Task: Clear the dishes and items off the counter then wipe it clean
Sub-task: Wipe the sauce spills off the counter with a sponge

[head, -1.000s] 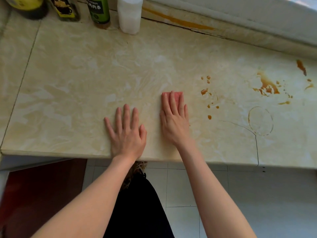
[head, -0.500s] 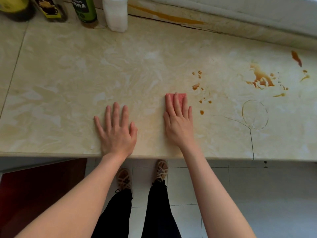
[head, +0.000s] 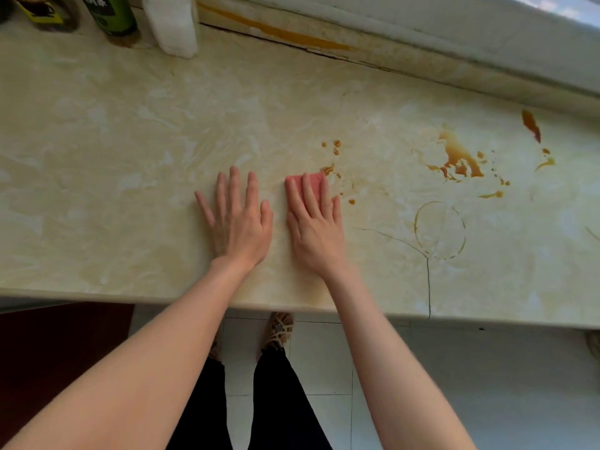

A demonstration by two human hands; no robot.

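A pink sponge [head: 315, 180] lies flat on the beige marbled counter [head: 130, 151]. My right hand [head: 316, 227] presses down on it with fingers stretched over its top, so only its far end shows. My left hand [head: 238, 222] rests palm down on the counter just left of it, fingers spread, holding nothing. Small brown drops [head: 336, 147] sit right at the sponge's far right corner. A bigger brown spill [head: 459, 157] and a ring mark [head: 440, 230] lie further right.
At the back left stand a green-labelled bottle [head: 112, 14], a yellow-labelled bottle [head: 42, 11] and a white container [head: 172, 24]. A stained ledge [head: 357, 43] runs along the back. A thin crack [head: 428, 287] reaches the counter's front edge. My feet are on the tiled floor below.
My right hand has slid the sponge to the right, up against the small brown drops, and my left hand has followed alongside. The camera view has shifted right as well.
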